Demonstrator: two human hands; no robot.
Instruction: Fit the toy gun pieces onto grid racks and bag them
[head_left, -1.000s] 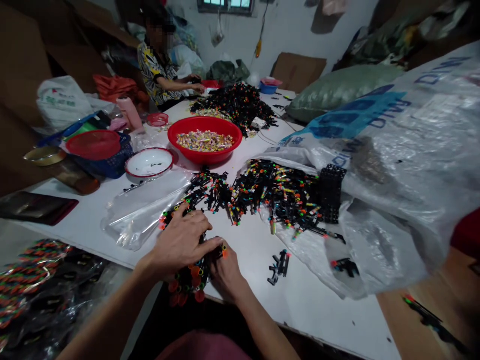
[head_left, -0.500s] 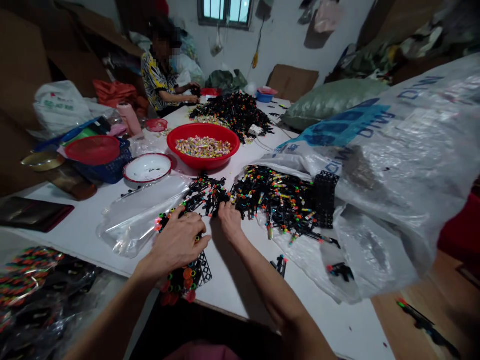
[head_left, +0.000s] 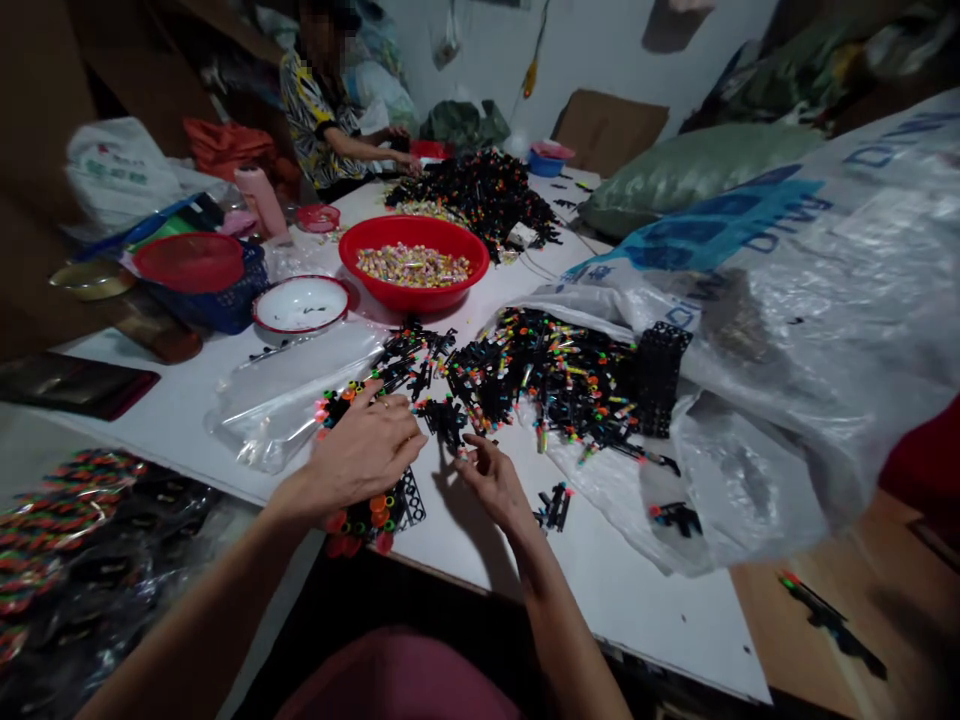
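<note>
Where left hand (head_left: 367,440) rests, orange-tipped toys (head_left: 379,508) lie beneath.

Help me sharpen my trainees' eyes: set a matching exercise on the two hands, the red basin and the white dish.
1. Left hand
2. Right hand
3. Red basin
4. White dish

A. Holds a few dark bits
B. Lies palm down over coloured-ended pieces
C. Holds many small multicoloured pieces
D. Fingers curled, at the loose black pieces

Pairs: 1-B, 2-D, 3-C, 4-A
</note>
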